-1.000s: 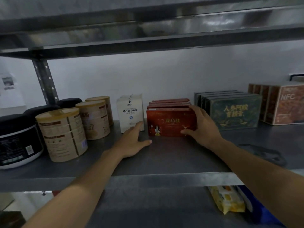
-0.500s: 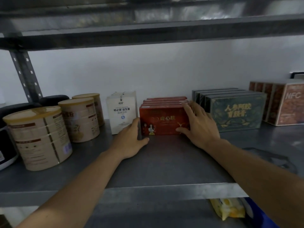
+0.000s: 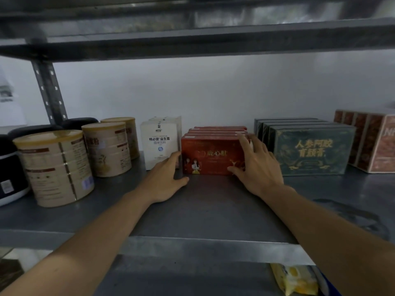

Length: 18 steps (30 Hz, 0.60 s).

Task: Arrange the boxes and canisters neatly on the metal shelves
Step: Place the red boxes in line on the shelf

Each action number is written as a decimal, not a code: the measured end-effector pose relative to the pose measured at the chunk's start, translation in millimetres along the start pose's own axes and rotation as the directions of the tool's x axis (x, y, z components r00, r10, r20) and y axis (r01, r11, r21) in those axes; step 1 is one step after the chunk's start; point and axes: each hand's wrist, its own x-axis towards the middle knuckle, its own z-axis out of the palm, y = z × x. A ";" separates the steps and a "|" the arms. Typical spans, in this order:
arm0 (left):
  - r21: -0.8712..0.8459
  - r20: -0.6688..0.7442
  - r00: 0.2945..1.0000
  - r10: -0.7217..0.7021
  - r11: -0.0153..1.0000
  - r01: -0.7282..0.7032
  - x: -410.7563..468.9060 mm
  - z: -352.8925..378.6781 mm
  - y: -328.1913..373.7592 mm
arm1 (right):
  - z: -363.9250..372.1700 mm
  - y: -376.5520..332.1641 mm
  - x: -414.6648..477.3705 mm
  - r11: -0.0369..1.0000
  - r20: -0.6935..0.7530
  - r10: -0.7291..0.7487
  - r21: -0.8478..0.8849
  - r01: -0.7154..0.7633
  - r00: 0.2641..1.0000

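Observation:
A row of red boxes (image 3: 210,154) stands in the middle of the metal shelf (image 3: 192,212), one behind another. My left hand (image 3: 164,180) lies flat on the shelf with straight fingers against the front box's left side. My right hand (image 3: 256,165) presses its right end, fingers spread over the top corner and thumb on the front face. White boxes (image 3: 159,142) stand just left of the red ones. Three beige canisters (image 3: 55,167) line up further left. Dark green boxes (image 3: 310,150) and brown boxes (image 3: 372,142) stand to the right.
Black-lidded appliances (image 3: 10,167) sit at the far left beside the perforated upright post (image 3: 49,90). Another shelf (image 3: 192,33) runs close overhead. A yellow packet (image 3: 295,280) lies on the level below. The white wall is right behind the goods.
Both hands have stayed at the two ends of the red boxes. The row of red boxes has shifted slightly left, closing toward the white boxes. The camera view has swayed.

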 end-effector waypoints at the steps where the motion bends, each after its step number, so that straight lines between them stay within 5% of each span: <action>1: 0.001 0.000 1.000 0.000 1.000 0.000 -0.3 0.2 0.0 | 0.5 0.4 0.5 1.000 -0.002 0.000 0.008 0.000 1.000; 18: -0.080 -0.061 0.996 0.058 0.995 -0.063 0.2 -0.4 5.5 | -9.0 -3.7 -4.8 0.998 0.034 0.067 -0.002 -0.067 0.997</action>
